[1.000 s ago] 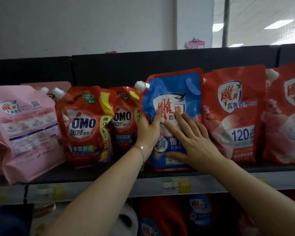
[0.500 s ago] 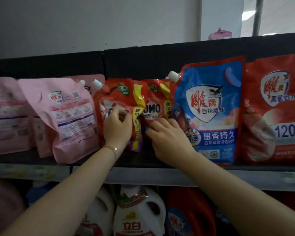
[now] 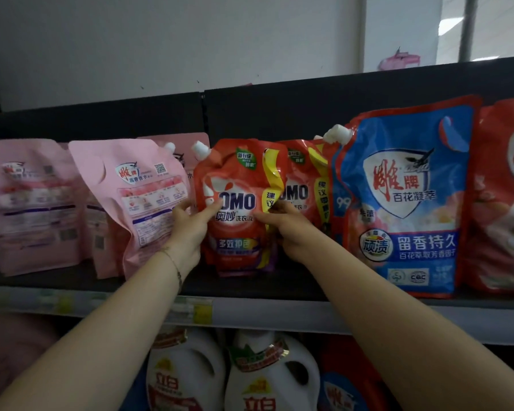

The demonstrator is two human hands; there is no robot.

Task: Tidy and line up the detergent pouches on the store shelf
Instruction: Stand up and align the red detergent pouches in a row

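Front OMO pouch (image 3: pixel 238 179): red-orange detergent pouch with a yellow stripe and white spout cap, upright at the middle of the dark upper shelf (image 3: pixel 279 287). The left hand (image 3: pixel 190 229) grips its left edge, thumb laid across the front. The right hand (image 3: pixel 288 232) grips its right edge, fingers curled round it. Second OMO pouch (image 3: pixel 307 185): just behind and to the right, partly covered. Blue pouch (image 3: pixel 404 203): taller, touching the second one's right side. Red pouch (image 3: pixel 505 203): far right, cut off by the frame. Pink pouch (image 3: pixel 137 197): left of the held one, leaning, with more pink ones blurred beyond it. Thin bracelet (image 3: pixel 174 262): on the left wrist. White jugs (image 3: pixel 267 378): on the shelf below, with handles.
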